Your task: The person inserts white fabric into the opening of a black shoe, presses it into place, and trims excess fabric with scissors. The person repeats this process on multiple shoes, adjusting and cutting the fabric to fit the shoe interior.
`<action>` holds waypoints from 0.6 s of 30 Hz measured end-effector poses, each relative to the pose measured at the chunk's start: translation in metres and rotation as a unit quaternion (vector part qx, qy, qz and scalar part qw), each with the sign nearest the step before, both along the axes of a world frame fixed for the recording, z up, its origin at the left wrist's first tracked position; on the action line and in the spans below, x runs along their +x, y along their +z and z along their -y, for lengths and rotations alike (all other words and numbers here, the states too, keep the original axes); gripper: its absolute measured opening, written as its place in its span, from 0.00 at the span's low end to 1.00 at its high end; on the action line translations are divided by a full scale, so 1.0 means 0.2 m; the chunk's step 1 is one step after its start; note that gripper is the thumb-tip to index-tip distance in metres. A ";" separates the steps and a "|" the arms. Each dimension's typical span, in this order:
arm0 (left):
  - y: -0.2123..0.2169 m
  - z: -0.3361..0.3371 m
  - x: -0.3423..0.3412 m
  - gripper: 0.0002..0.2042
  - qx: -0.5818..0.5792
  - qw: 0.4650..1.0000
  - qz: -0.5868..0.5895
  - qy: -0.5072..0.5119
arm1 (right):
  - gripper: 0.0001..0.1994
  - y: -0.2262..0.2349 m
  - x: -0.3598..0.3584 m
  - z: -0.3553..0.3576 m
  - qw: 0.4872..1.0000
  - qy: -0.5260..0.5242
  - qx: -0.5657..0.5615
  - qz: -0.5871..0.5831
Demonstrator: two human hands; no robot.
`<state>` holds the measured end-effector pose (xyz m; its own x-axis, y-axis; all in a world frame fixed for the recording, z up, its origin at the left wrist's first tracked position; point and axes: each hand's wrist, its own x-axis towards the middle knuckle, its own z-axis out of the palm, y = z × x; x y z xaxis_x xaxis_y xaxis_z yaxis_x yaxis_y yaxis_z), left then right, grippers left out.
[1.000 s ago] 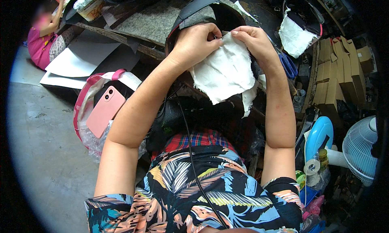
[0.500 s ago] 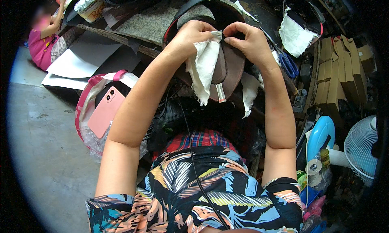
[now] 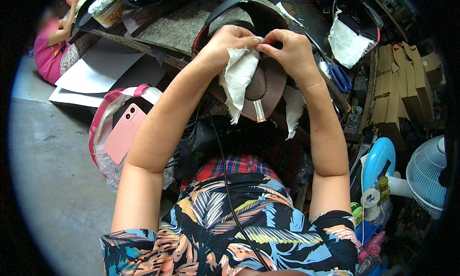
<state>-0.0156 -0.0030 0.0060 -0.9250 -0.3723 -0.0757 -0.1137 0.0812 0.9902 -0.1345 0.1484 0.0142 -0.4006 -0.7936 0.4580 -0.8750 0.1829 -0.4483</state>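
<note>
A ragged-edged white cloth (image 3: 237, 79) hangs from my left hand (image 3: 225, 43), whose fingers are closed on its upper end. My right hand (image 3: 291, 49) pinches at the same top corner, thumb and forefinger touching the cloth beside the left fingertips. Under both hands lies a brown leather piece (image 3: 274, 86) with a rounded flap and a short pale strip near its lower edge. Behind it curves a dark band (image 3: 239, 1) with a red edge. A second white cloth scrap (image 3: 293, 110) hangs below my right wrist. My fingers partly hide the top of the leather.
Blue-handled scissors (image 3: 339, 77) lie right of my right arm, near another dark band with white cloth (image 3: 350, 38). Left are a pink phone (image 3: 125, 132) and white sheets (image 3: 100, 67). Cardboard pieces (image 3: 395, 84) and a fan (image 3: 429, 175) stand right. A person (image 3: 50, 55) sits far left.
My right hand has moved slightly left, its fingertips now meeting the cloth's top corner next to my left fingers. The cloth and leather have shifted a little.
</note>
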 end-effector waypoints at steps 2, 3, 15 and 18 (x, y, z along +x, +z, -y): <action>0.01 0.00 0.00 0.15 0.002 1.000 0.000 -0.005 | 0.10 0.00 0.01 0.00 0.999 -0.005 0.004 -0.047; 0.01 0.00 0.00 0.15 0.008 1.000 -0.006 -0.012 | 0.09 0.01 0.01 0.00 0.998 -0.003 0.001 -0.058; -0.03 0.04 -0.03 0.15 -0.105 0.992 -0.014 -0.072 | 0.06 -0.02 -0.02 0.01 0.992 0.009 -0.026 -0.120; -0.05 0.04 -0.05 0.16 -0.140 0.988 -0.012 -0.057 | 0.06 -0.03 -0.03 0.02 0.996 0.002 -0.044 -0.077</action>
